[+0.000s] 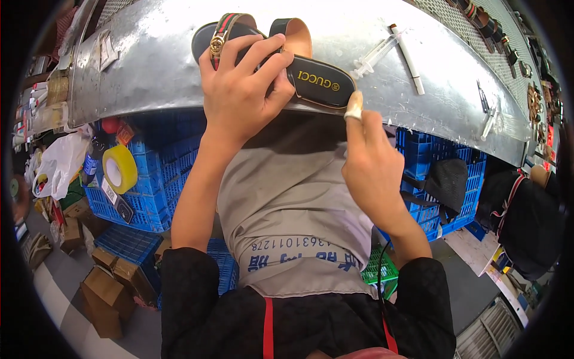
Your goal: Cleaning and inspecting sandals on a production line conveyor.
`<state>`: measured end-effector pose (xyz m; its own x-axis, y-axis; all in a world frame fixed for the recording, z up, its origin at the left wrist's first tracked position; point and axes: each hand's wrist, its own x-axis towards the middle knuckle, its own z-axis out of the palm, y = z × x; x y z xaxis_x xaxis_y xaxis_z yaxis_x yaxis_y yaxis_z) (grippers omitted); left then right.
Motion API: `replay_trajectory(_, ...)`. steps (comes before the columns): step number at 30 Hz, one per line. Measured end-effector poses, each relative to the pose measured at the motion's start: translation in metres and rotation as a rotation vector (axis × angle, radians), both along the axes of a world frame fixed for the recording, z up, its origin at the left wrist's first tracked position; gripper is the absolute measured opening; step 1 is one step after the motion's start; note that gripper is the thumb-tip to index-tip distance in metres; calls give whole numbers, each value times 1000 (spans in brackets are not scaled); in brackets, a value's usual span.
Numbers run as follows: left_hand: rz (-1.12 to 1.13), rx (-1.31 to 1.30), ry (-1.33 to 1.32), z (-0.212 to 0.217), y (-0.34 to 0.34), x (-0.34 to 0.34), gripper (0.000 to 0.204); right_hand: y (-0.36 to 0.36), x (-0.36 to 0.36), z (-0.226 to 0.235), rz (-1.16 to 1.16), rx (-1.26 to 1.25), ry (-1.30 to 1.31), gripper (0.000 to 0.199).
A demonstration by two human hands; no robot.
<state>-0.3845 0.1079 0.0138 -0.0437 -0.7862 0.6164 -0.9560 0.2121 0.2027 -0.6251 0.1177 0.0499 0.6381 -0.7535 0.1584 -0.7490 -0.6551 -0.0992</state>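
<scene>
A black sandal [323, 84] with gold lettering on its insole lies across the near edge of a metal worktable [155, 78]. Its striped strap [229, 30] has a gold buckle ornament, and a wider black strap [299, 37] shows a tan inside. My left hand [242, 90] is closed over the sandal's middle and holds it. At the heel end, the index finger of my right hand [375, 158] reaches out and touches the rim. That fingertip wears a pale finger cot [355, 106]; the other fingers are curled, and the thumb is hidden.
Beyond the heel lie a syringe [376, 55] and a white pen-like stick [409, 60]. Tweezers [482, 97] and another syringe [490, 122] are farther right. Blue crates [152, 197] stand below the table, with a yellow tape roll [120, 169] and cardboard boxes [107, 299] at left.
</scene>
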Motion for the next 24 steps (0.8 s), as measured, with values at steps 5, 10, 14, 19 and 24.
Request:
replay_trajectory(5,-4,9,10,-2,-2,-2,20,16,5,7,14,28,65,58)
replay_trajectory(10,-2,2,9,-1,0,1,20,0,0,5,18,-27,61,51)
replay_trajectory(14,-10,-12,16,-2,-3,-1,19,5,-3,5,7,-37,84,53)
replay_trajectory(19,-4,-18,-1,-2,-2,-2,19,1,-2,3,-21,-6,95,54)
replay_trajectory(24,-7,-6,7,-2,-2,-2,19,11,2,7,0,-18,84,46)
